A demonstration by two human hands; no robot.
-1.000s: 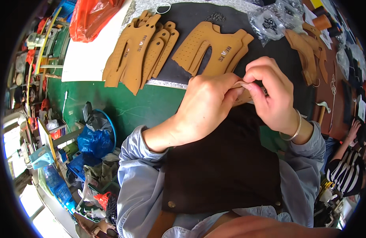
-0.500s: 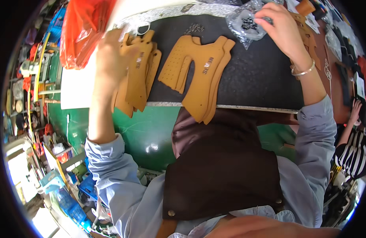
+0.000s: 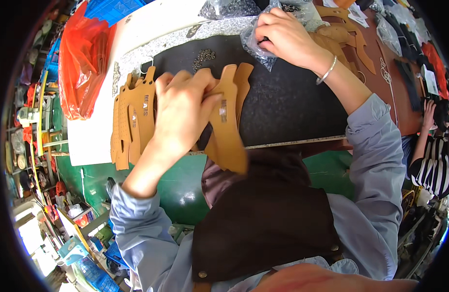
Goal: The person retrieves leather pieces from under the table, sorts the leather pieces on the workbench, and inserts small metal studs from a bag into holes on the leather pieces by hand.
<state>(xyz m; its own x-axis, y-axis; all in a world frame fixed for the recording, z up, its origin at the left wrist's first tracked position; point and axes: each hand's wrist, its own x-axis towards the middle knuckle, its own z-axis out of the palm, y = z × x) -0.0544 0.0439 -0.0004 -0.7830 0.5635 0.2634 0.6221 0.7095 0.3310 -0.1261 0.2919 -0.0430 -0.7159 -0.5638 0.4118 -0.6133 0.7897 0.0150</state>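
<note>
My left hand [image 3: 180, 109] is closed on a tan leather piece [image 3: 227, 121] with a small printed patch. Its thumb lies on the piece, whose lower end is blurred and hangs over the table's near edge. Behind that piece a second tan one [image 3: 244, 80] shows in part. To the left lies a group of overlapping tan leather pieces [image 3: 137, 112], some with rows of small holes. My right hand [image 3: 290, 41] has its fingers pinched at a clear plastic bag [image 3: 253, 44]. Something dark shows at the fingertips, too small to name.
Small metal parts [image 3: 203, 59] lie heaped on the black mat [image 3: 292, 107]. A red plastic bag [image 3: 83, 68] hangs at the left. More bagged dark parts [image 3: 229, 9] stand at the back, and other tan pieces [image 3: 334, 41] lie right. Another person's hand [image 3: 428, 115] shows at far right.
My left hand has come from the left group to the middle leather pieces and taken hold of one. The right hand's fingers have gone lower into the clear bag. The whole view has shifted.
</note>
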